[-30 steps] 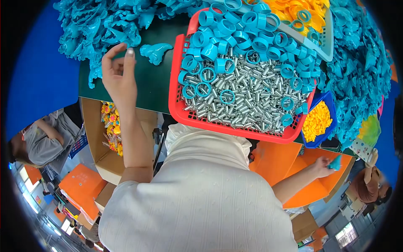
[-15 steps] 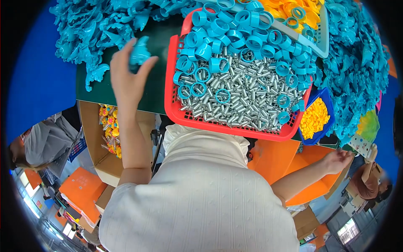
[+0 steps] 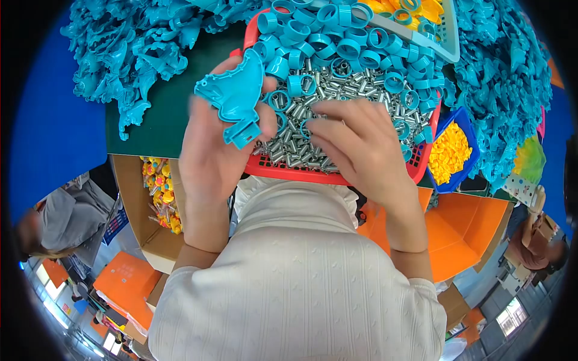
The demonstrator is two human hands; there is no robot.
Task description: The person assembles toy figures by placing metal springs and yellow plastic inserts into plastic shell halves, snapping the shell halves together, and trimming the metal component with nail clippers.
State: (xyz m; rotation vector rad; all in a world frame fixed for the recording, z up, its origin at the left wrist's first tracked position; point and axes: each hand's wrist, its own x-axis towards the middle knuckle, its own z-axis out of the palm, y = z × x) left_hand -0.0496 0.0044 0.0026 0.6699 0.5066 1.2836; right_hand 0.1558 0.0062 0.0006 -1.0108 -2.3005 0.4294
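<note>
The left forearm reaches from the near side toward the far side, and its hand (image 3: 211,153) lies palm up, the fingers curled behind a glossy teal plastic half-shell (image 3: 236,90) and the thumb along its right edge. The shell sits hollow side up, above the left part of a red plastic basket (image 3: 301,175) on the dark green bench (image 3: 162,123). The right forearm angles far and leftward; its hand (image 3: 364,147) arches palm down over the small silver metal tubes (image 3: 367,90) in the basket, fingers bent, fingertips pointing left toward the shell. Whether those fingertips pinch anything, I cannot tell. Teal plastic rings (image 3: 349,48) cover the basket's far part.
</note>
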